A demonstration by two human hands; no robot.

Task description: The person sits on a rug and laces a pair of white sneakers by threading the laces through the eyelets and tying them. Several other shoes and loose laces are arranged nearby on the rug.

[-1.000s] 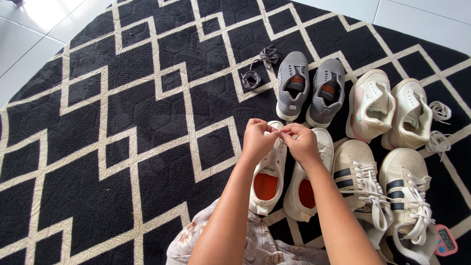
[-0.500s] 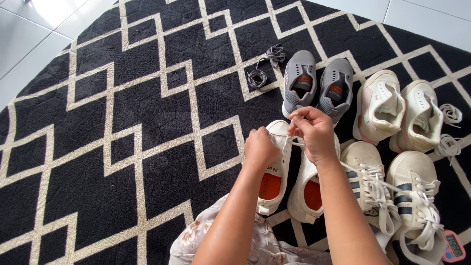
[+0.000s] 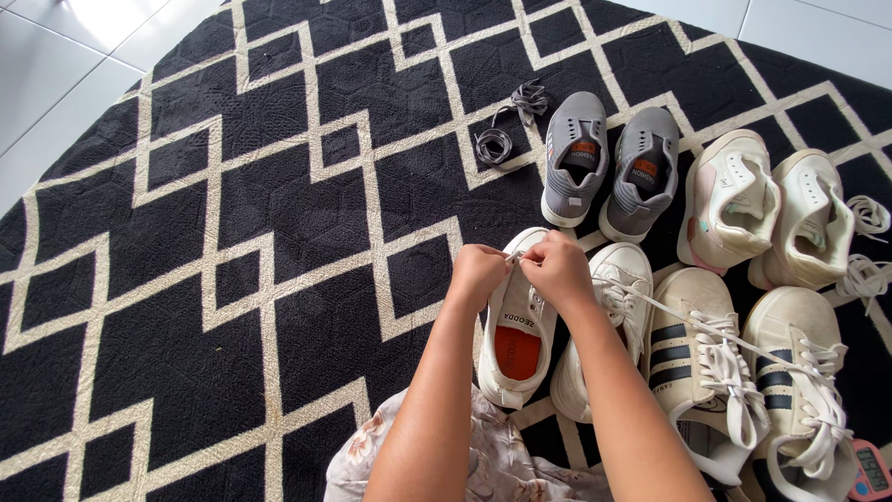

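Both hands meet over the toe end of one white shoe (image 3: 517, 325) that lies on the rug (image 3: 232, 279), a little right of the rug's middle and nearer its near edge. The shoe's long axis runs from the near edge toward the far edge, heel with the orange insole close to the person, toe pointing away. The left hand (image 3: 478, 275) and right hand (image 3: 557, 270) sit side by side, almost touching, just above the toe. Each grip is pinched closed on a white lace (image 3: 514, 255): the short bit showing between the two sets of fingertips is thin and pale, and how it passes through the shoe's eyelets is hidden under the fingers.

The lace end lies right at the grips, on the far end of the shoe, so neither hand is clearly nearer; the left hand is over the shoe's left side, the right hand over its right side and partly over the shoe's mate (image 3: 609, 316), which lies just beside it to the right, already laced.

Toward the far edge stand two grey shoes (image 3: 609, 163), with grey laces (image 3: 506, 125) loose on the rug to their left. Toward the right edge are a cream pair (image 3: 771, 209) and a striped pair (image 3: 743, 372).
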